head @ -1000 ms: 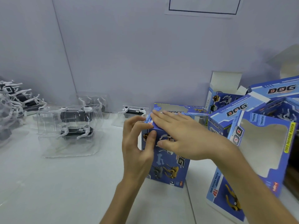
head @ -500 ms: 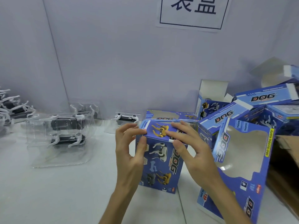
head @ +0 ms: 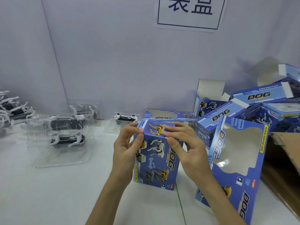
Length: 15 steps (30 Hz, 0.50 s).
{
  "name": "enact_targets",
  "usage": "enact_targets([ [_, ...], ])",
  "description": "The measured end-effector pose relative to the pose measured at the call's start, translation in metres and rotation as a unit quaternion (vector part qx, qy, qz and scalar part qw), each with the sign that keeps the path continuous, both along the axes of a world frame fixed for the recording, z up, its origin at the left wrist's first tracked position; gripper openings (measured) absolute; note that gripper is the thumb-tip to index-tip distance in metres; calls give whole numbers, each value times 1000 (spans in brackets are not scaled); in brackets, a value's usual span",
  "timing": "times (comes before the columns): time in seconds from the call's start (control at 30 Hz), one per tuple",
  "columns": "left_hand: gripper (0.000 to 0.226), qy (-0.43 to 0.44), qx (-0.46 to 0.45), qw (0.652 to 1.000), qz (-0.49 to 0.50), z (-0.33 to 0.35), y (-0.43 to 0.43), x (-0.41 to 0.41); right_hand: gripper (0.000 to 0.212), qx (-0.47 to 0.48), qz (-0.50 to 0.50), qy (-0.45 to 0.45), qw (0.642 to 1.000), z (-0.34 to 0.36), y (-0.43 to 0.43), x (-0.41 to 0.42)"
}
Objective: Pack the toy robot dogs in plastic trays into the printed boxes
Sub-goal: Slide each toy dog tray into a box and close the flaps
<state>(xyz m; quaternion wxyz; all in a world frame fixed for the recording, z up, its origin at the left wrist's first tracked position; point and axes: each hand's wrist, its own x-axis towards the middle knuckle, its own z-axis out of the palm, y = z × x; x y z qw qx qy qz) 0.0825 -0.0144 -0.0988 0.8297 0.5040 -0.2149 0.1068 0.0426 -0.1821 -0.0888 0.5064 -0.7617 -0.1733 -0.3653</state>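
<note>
- step in hand, judged from the pose: pressing the top flap of the box point(head: 156, 159) shut, so likely near the end of one packing round.
- left hand point(head: 125, 150): curled round the upper left corner of the box, thumb on the near face, fingers over the top edge; a close hold with hardly any gap.
- right hand point(head: 186, 148): fingers laid across the top flap, thumb pressed on the near face just under the edge; pinching the box top between them.
- box: standing on the table point(head: 56, 192), front and centre, between both hands, just left of an empty windowed box point(head: 235, 159).
- long axis vertical, flapped end up; picture-printed face toward the camera, "dog" lettering running down that face; cannot tell where the window side points.
- contents hidden by the card; cannot tell what sits inside.
- next, as a guess: seating the tuck fully, letting go, setting the box aside, then reaching left for a tray with a dog point(head: 65, 132); calls for a light, even press without creasing the card.
</note>
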Motion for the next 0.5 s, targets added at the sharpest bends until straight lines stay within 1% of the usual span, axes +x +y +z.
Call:
enact_targets([
  [0.1,4,-13,9,1000,-22,0,2,1,20,-2,-2,8,1000,1,-2,-1],
  [0.17,6,-29,25,999,-39,1,5,2,21,-7,-1,7,1000,1,-2,-2],
  [0.3,4,-39,46,996,-72,1,13,2,19,-7,27,16,999,1,-5,-4],
  [0.43,13,-48,87,995,-32,5,12,-3,22,18,73,42,996,-1,-18,-8],
  [0.5,27,-69,117,991,-16,8,6,-8,23,33,87,52,994,-1,-27,-12],
])
